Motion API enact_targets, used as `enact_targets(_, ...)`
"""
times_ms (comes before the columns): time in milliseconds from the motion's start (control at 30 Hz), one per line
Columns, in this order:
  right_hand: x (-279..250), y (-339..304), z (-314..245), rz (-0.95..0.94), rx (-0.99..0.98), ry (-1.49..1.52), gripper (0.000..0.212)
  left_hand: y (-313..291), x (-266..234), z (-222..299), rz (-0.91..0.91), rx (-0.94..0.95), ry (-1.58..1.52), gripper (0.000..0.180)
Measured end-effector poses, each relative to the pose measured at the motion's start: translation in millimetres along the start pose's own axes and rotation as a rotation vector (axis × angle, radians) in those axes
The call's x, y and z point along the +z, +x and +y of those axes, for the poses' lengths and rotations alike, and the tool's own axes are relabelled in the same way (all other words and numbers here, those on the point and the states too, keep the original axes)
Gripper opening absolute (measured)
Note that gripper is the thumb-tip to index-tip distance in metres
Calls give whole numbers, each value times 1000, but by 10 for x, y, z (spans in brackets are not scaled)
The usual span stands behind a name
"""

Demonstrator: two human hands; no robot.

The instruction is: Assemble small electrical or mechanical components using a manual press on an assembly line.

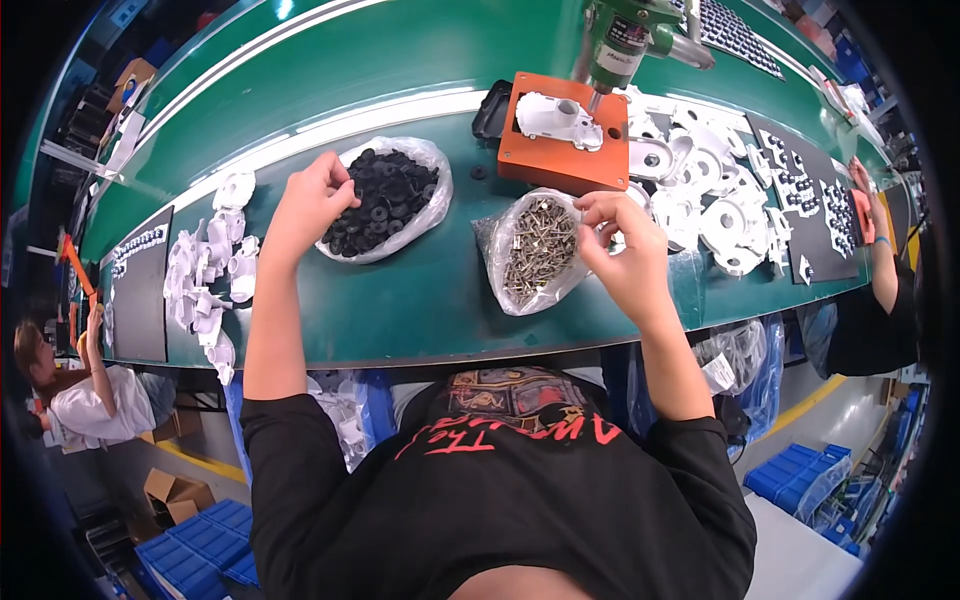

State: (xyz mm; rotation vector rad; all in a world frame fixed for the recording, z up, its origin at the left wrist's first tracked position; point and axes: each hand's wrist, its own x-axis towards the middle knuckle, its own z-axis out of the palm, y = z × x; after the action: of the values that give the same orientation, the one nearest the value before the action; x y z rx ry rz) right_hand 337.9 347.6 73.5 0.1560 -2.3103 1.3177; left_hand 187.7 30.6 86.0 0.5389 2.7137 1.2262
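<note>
My left hand (316, 205) is at the left edge of a clear bag (443, 190) full of black rubber-like rings (385, 195). Thumb and fingers are pinched together; what they hold, if anything, is too small to make out. On the right, my right hand (628, 245) is closed in a pinch by the rim of another clear bag (497, 285), filled with metal screws (540, 245). Its fingertips hide whatever is between them. Behind that bag sits an orange fixture block (560, 172) with a white plastic part (545, 118) lying on top.
A green machine head (618, 50) hangs over the fixture. White plastic parts lie in piles right (715, 195) and left (200, 270). Dark sheets carry small parts at left (140, 300) and right (825, 250). Co-workers sit at left (110, 400) and right (870, 310).
</note>
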Motion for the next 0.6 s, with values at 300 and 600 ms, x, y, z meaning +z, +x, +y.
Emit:
enact_targets(300,-41,-16,15,-13,-55,14,14,47,21,88,-42,-45,-31,11)
enact_targets(600,-45,-46,86,-35,14,80,14,42,43,86,-17,-11,-24,23)
